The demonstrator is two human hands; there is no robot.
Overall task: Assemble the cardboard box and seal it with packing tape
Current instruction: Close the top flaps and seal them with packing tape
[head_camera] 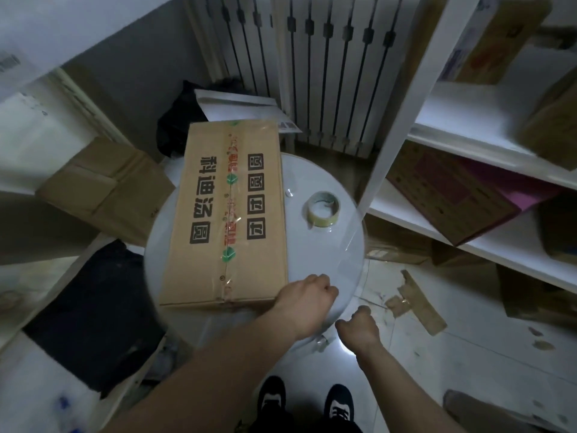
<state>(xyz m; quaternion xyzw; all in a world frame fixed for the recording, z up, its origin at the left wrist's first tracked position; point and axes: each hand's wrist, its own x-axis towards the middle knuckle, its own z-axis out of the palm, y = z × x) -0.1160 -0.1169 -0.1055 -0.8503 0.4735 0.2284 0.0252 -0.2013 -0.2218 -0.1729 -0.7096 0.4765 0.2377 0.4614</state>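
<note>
Both forearms are bare and reach forward toward the cardboard box point(229, 210). The left arm runs diagonally from behind the box's near left side up to its near right corner. There the left hand point(307, 293) sits knuckles up against that corner, with the wrist straight. Its fingers are curled in toward the palm and point away from the box; whether they pinch anything cannot be made out. The right hand point(356, 329) hangs apart from the box, nearer the person than the left hand and to its right. Its back faces up, the wrist is slightly bent, and the fingers are loosely curled downward with nothing visible in them.
</note>
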